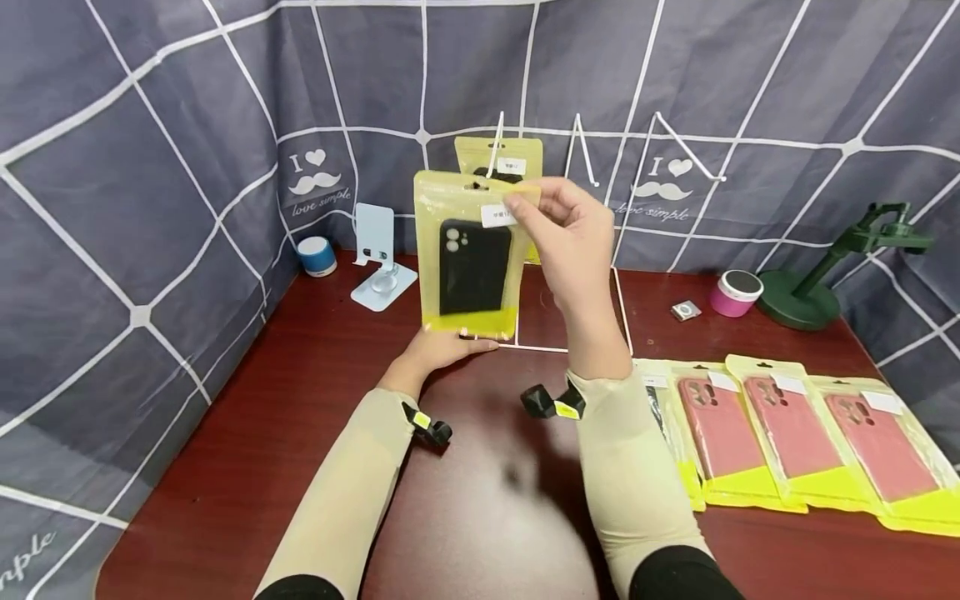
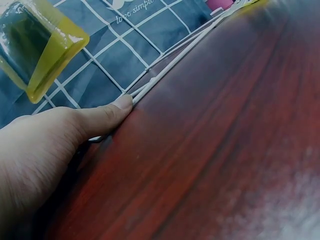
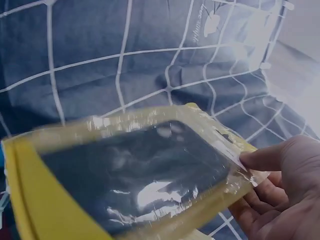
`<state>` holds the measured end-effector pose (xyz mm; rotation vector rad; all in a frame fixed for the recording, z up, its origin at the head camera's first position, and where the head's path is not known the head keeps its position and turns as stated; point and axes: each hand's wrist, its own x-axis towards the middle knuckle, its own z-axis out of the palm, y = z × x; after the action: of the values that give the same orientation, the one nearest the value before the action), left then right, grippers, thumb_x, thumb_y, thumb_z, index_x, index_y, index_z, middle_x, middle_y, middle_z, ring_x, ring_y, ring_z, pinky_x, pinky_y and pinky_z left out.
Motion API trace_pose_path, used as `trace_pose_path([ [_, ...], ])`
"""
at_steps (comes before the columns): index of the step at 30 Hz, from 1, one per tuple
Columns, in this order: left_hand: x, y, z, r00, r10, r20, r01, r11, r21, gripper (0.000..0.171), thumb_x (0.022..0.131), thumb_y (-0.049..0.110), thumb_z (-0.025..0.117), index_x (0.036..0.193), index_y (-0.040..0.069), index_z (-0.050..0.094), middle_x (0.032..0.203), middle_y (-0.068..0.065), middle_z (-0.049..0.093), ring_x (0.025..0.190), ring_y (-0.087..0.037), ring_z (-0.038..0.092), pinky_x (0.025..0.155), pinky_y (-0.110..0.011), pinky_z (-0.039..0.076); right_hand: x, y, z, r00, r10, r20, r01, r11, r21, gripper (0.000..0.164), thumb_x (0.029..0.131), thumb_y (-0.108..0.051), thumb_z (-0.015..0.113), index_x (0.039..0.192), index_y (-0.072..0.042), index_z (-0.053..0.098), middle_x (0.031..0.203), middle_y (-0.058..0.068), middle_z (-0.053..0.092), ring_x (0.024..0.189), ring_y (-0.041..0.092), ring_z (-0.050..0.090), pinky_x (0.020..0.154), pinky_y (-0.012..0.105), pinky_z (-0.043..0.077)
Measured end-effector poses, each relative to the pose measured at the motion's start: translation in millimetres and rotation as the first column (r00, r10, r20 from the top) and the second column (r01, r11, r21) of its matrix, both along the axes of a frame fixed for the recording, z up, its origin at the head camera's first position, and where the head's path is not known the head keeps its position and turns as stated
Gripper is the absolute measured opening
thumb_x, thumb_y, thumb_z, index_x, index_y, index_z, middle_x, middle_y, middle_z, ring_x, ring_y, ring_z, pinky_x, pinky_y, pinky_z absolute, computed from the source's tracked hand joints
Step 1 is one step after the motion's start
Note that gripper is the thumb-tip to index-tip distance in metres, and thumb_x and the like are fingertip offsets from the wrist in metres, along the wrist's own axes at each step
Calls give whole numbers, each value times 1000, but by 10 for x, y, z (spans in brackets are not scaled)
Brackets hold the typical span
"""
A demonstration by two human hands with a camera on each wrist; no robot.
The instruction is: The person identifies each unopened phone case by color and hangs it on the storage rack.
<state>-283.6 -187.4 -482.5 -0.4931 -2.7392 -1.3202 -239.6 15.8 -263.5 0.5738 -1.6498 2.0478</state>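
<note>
While the right hand (image 1: 573,237) pinches its top corner, the yellow pouch (image 1: 474,271) hangs below-left of that grip, long axis upright, hole near the hook (image 1: 496,142) (left hand (image 1: 442,350) lower, thumb touching the rack (image 1: 555,348), fingers hidden).

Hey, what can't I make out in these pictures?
Rear pouch, head view: mostly hidden by the held pouch and right grip.
Held pouch's label, head view: print too small.
Leftmost row pouch, head view: partly covered by right sleeve.
Left grip, left wrist view: only the thumb side shows, hiding the other fingers.
</note>
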Motion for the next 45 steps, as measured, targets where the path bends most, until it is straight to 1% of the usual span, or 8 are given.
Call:
trace_pose_path([
  [3, -56, 25, 24, 1000, 2, -16, -6, 971, -240, 82, 79, 71, 71, 146, 27, 55, 145, 5, 56, 136, -15, 47, 113, -40, 37, -106, -51, -1, 999, -37, 8, 37, 999, -26, 12, 83, -6, 82, 93, -2, 76, 75, 5, 73, 62, 13, 60, 55, 24, 46],
  [6, -68, 21, 35, 1000, -2, 1, 2, 945, -327, 92, 80, 74, 67, 153, 22, 45, 158, 2, 40, 148, -18, 31, 119, -44, 27, -208, -86, -69, 997, -78, 19, 79, 997, -14, 12, 84, -8, 82, 93, -3, 76, 74, 3, 72, 62, 12, 58, 55, 24, 45],
  [13, -65, 42, 77, 1000, -17, -10, 13, 944, -328, 92, 82, 74, 64, 153, 18, 45, 158, 0, 41, 149, -20, 30, 121, -47, 21, -371, -125, -202, 980, -199, 16, 200, 980, -5, 13, 86, -13, 81, 96, -6, 77, 75, -1, 72, 62, 11, 57, 56, 23, 42],
  [23, -104, 49, 112, 999, -24, -31, 12, 937, -348, 91, 82, 73, 65, 152, 18, 47, 157, -2, 41, 147, -20, 33, 118, -41, 29, -429, -126, -237, 974, -225, 0, 225, 974, -26, 15, 89, -12, 78, 100, -3, 75, 80, 3, 74, 67, 10, 60, 61, 23, 44],
  [28, -96, 41, 68, 999, -28, -29, 16, 939, -343, 93, 81, 75, 64, 151, 17, 48, 157, 1, 42, 147, -19, 34, 118, -41, 31, -521, -126, -365, 991, -132, 26, 132, 991, 10, 24, 87, -13, 80, 107, -4, 72, 91, 5, 75, 75, 11, 66, 66, 22, 52],
  [33, -95, 41, 64, 999, -29, -23, 20, 943, -332, 94, 81, 77, 63, 151, 16, 48, 157, 1, 42, 148, -19, 32, 118, -42, 30, -649, -138, -556, 989, -58, 137, 37, 989, 146, 29, 85, -18, 82, 109, -4, 72, 93, 8, 76, 78, 14, 70, 70, 31, 58],
  [39, -96, 41, 67, 998, -45, -39, 29, 944, -328, 93, 81, 75, 66, 150, 15, 50, 157, -1, 43, 147, -18, 34, 117, -41, 32, -865, -125, -861, 972, -50, 231, 17, 990, 142, 32, 84, -24, 84, 109, -6, 75, 102, 10, 77, 94, 16, 71, 79, 33, 57],
  [45, -91, 48, 57, 998, -39, -50, 21, 943, -331, 92, 80, 74, 66, 150, 16, 51, 156, -3, 44, 146, -19, 36, 116, -41, 34, -983, -47, -1024, 967, -94, 239, 58, 987, 152, 33, 86, -28, 82, 110, -6, 74, 104, 7, 77, 92, 17, 69, 73, 26, 51],
])
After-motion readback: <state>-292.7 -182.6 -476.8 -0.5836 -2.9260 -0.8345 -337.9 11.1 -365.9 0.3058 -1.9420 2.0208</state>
